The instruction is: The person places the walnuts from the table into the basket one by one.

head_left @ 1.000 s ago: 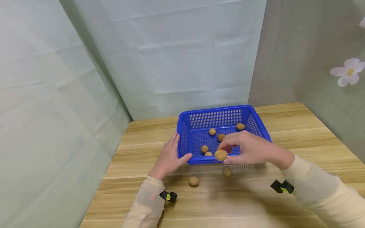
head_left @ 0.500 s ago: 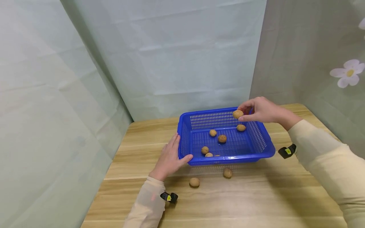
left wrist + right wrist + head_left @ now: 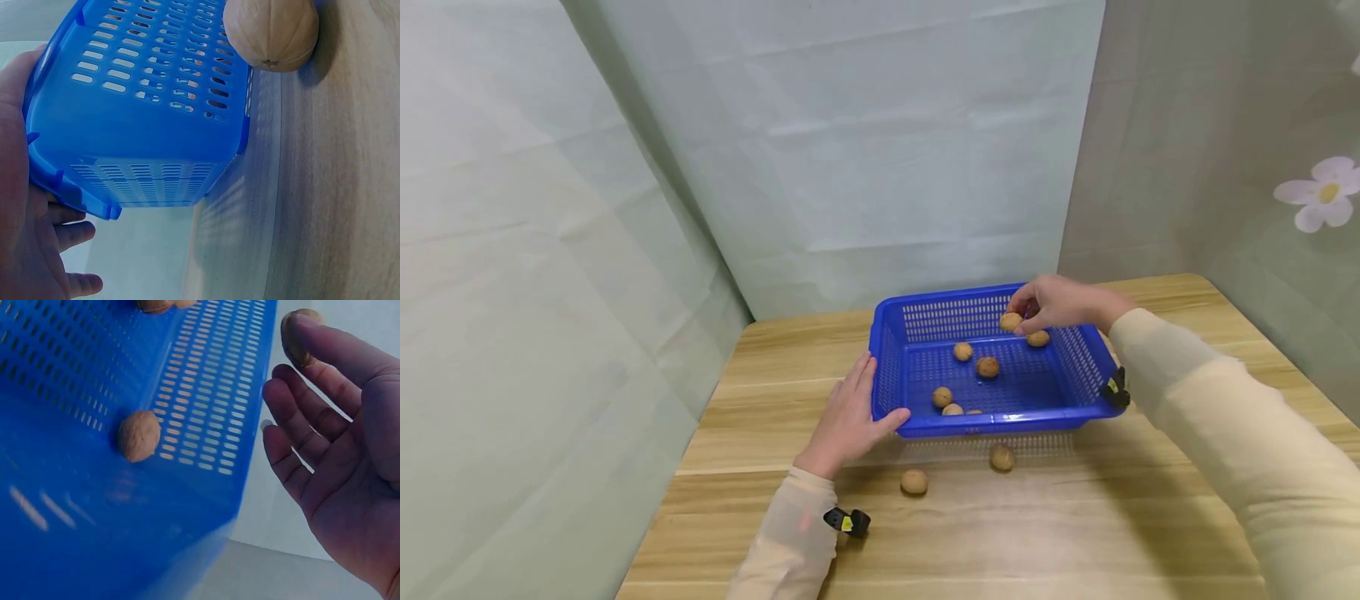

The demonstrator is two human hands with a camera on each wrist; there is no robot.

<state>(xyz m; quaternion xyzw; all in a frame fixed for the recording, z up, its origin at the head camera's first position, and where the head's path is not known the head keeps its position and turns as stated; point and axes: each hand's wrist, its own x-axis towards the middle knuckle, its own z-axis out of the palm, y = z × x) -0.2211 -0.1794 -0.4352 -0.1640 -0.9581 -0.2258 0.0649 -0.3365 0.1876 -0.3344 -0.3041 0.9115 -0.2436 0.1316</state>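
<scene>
In the head view, my right hand (image 3: 1060,302) pinches a walnut (image 3: 1011,322) between thumb and fingertips over the back right part of a blue plastic basket (image 3: 917,424). The right wrist view shows that walnut (image 3: 290,340) at the thumb tip, the other fingers loosely bent. Just below the hand, another walnut (image 3: 1037,339) lies in the basket. My left hand (image 3: 844,418) rests against the basket's near left corner, thumb on the front rim and fingers straight along the left side. Inside the basket lie several more walnuts, among them a darker walnut (image 3: 987,367).
Two walnuts lie on the wooden table (image 3: 760,417) in front of the basket: one walnut (image 3: 914,482) to the left, another walnut (image 3: 1002,457) close under the front rim. Pale cloth (image 3: 910,150) hangs behind the table and along both sides.
My right hand has carried the walnut from the front rim to the basket's back right, then slightly left and lower. The left hand stays on the corner.
</scene>
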